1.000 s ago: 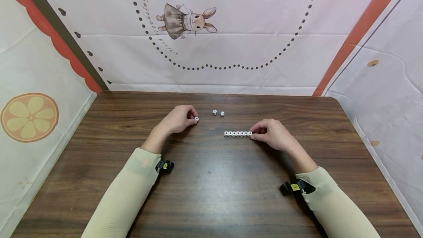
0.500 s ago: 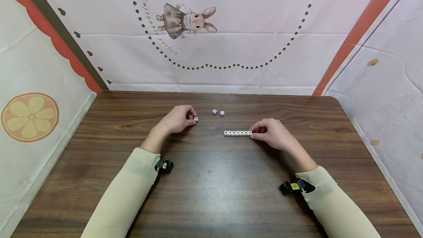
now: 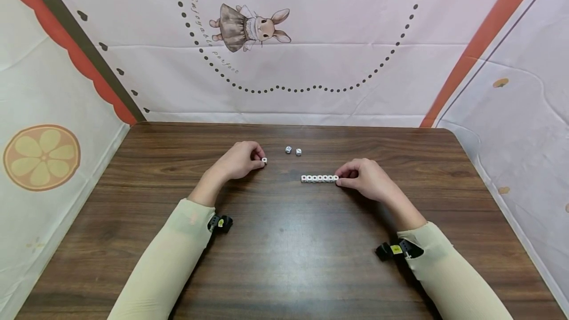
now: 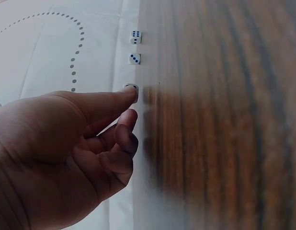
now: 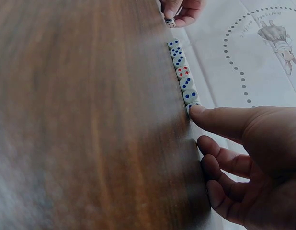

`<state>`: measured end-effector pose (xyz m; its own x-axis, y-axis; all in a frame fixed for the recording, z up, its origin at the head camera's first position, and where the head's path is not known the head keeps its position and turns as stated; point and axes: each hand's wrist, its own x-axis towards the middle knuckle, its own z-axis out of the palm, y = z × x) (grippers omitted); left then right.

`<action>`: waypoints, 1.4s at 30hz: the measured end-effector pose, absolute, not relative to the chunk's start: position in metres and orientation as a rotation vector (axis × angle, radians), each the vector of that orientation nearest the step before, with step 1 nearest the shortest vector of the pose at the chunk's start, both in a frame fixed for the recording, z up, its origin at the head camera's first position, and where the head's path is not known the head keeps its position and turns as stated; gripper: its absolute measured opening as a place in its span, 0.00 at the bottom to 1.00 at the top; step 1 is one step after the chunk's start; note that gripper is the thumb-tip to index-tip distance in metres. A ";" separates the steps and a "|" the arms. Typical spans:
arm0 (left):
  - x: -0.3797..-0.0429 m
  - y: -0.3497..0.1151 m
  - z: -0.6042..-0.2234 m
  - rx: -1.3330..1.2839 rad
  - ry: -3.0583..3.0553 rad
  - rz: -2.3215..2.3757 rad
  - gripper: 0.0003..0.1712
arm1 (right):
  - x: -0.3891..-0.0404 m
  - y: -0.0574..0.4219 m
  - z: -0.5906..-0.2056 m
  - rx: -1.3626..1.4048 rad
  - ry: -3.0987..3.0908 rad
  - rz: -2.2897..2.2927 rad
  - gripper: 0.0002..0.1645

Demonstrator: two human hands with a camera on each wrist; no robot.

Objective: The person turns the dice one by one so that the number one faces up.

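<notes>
Between thumb and fingertips, my left hand [image 3: 240, 161] pinches a small white die [image 3: 264, 160] at the tabletop, left of the other dice. My right hand [image 3: 366, 178] is at the right end of a straight row of several white dice [image 3: 319, 179]. Its thumb and finger pinch the end die [image 5: 191, 108], partly covering it. The dice in the row sit side by side, touching, with single-pip faces up. In the right wrist view their sides show blue pips, and one die [image 5: 183, 72] shows red ones.
Two loose dice, one on the left [image 3: 288, 149] and one on the right [image 3: 298, 152], lie behind the row, slightly apart. The brown wood-grain table [image 3: 284, 260] ends at a printed cloth backdrop [image 3: 338, 63]. Cloth also hangs at both sides.
The die at my left fingertips shifts very slightly. Both hands, the row and the two loose dice otherwise stay where they were.
</notes>
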<state>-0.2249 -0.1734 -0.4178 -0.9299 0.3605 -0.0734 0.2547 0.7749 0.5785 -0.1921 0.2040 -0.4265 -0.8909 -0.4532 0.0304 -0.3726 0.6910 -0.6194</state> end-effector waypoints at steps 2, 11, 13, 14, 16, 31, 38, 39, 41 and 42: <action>-0.224 -0.172 -0.417 0.501 2.786 0.876 0.06 | -0.192 0.204 -0.426 -0.682 2.773 -0.973 0.05; -0.220 -0.164 -0.415 0.549 2.776 0.892 0.06 | -0.192 0.204 -0.426 -0.683 2.773 -0.976 0.06; -0.220 -0.162 -0.414 0.556 2.774 0.891 0.06 | -0.192 0.204 -0.426 -0.685 2.774 -0.978 0.06; -0.219 -0.160 -0.413 0.559 2.772 0.891 0.06 | -0.192 0.204 -0.426 -0.685 2.775 -0.978 0.06; -0.218 -0.158 -0.412 0.568 2.767 0.893 0.05 | -0.192 0.204 -0.426 -0.683 2.776 -0.979 0.06; -0.211 -0.140 -0.416 0.638 2.755 0.863 0.07 | -0.192 0.205 -0.428 -0.678 2.771 -0.990 0.05; -0.208 -0.129 -0.412 0.690 2.726 0.866 0.06 | -0.193 0.205 -0.428 -0.681 2.772 -0.983 0.05; -0.208 -0.127 -0.412 0.697 2.722 0.866 0.06 | -0.193 0.205 -0.428 -0.682 2.774 -0.982 0.05; -0.207 -0.124 -0.411 0.713 2.716 0.862 0.06 | -0.193 0.205 -0.428 -0.684 2.774 -0.980 0.05; -0.207 -0.123 -0.411 0.723 2.717 0.857 0.06 | -0.193 0.205 -0.428 -0.685 2.775 -0.979 0.05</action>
